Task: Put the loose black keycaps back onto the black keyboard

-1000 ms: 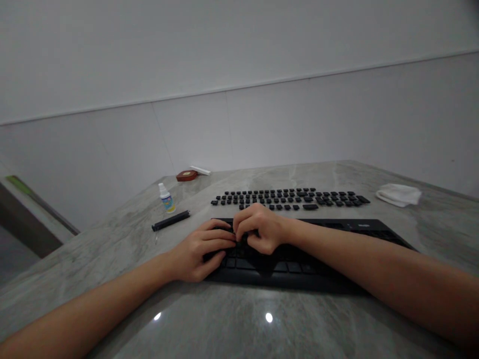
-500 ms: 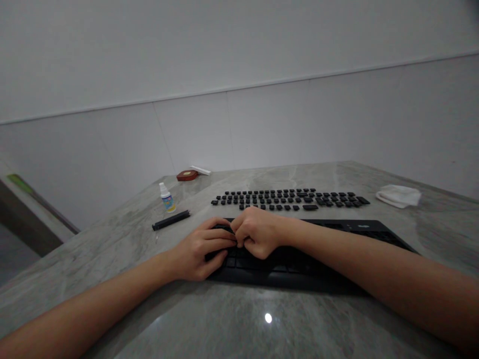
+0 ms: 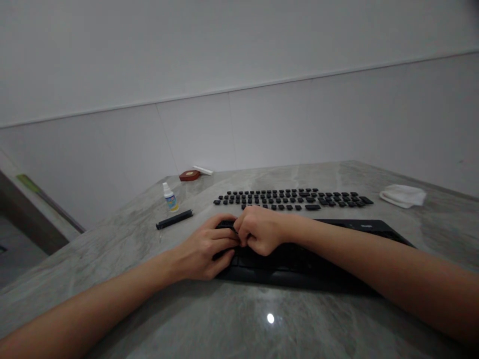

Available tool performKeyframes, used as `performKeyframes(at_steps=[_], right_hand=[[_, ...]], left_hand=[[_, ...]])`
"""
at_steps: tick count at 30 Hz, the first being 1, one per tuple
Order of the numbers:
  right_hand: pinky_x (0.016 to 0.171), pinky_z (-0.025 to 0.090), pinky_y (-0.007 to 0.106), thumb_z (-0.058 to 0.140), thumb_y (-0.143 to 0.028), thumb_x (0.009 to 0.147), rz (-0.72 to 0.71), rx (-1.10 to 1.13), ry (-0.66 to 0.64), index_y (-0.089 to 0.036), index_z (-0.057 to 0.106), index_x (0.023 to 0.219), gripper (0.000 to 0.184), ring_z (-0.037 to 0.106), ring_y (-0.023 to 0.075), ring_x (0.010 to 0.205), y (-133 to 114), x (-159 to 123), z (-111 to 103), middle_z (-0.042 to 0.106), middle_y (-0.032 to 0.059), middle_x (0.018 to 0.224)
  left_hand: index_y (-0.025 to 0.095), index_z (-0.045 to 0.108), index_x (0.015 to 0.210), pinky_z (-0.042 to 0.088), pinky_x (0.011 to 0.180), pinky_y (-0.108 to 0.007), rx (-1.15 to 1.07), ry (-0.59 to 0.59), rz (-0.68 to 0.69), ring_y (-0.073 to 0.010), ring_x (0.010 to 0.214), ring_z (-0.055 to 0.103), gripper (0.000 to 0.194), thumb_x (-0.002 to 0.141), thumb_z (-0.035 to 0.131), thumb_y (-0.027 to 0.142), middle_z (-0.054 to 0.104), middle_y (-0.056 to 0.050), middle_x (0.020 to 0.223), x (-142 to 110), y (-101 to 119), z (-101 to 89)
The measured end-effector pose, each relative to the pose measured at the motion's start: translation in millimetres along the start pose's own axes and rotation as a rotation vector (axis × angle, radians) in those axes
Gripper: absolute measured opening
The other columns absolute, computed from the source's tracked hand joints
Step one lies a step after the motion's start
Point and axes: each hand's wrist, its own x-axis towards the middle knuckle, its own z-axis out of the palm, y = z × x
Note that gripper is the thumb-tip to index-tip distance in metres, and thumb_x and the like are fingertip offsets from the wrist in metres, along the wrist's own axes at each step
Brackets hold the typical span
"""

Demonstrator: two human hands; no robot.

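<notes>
A black keyboard (image 3: 273,276) lies on the grey marbled table in front of me, and my forearm covers part of it. On its left end rests my left hand (image 3: 209,248), open, with the fingers stretched apart across the keys. My right hand (image 3: 258,230) is closed over the keyboard, its curled fingertips meeting those of the left hand. Whatever is pinched there is hidden. Behind the keyboard, loose black keycaps (image 3: 275,199) stand in rows laid out like a keyboard.
To the left are a small white-capped spray bottle (image 3: 171,199) and a long black bar-shaped piece (image 3: 174,219). A brown case (image 3: 189,175) and a white strip (image 3: 203,170) lie near the wall. A folded white cloth (image 3: 403,196) lies at the right.
The view has shifted slightly, so everything sits a little further right. Both hands keep nearly the same place on the keyboard, and the right hand's fingers have moved slightly.
</notes>
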Motion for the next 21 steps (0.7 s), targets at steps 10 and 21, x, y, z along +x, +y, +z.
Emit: performKeyframes(at_steps=[10,21], right_hand=[[0.061,0.046,0.024,0.054,-0.007,0.06,0.037,0.055,-0.008,-0.016,0.073,0.069,0.023,0.062,0.0162,0.064,2.6,-3.9,4.5,0.07,0.004,0.068],[0.051,0.039,0.022,0.045,-0.009,0.065,0.069,-0.039,0.558,-0.016,0.067,0.058,0.023,0.055,0.0127,0.051,24.0,-13.7,31.2,0.064,0.0031,0.059]], left_hand=[[0.013,0.062,0.103,0.04,0.107,-0.048,-0.049,-0.021,-0.023,-0.0245,0.107,0.056,0.025,0.086,0.046,0.006,0.066,-0.009,0.098,-2.3,0.3,3.9],[0.017,0.049,0.129,0.045,0.101,-0.048,-0.159,0.115,-0.238,-0.0274,0.116,0.05,0.045,0.083,0.052,0.013,0.052,-0.014,0.126,-15.3,-3.8,13.5]])
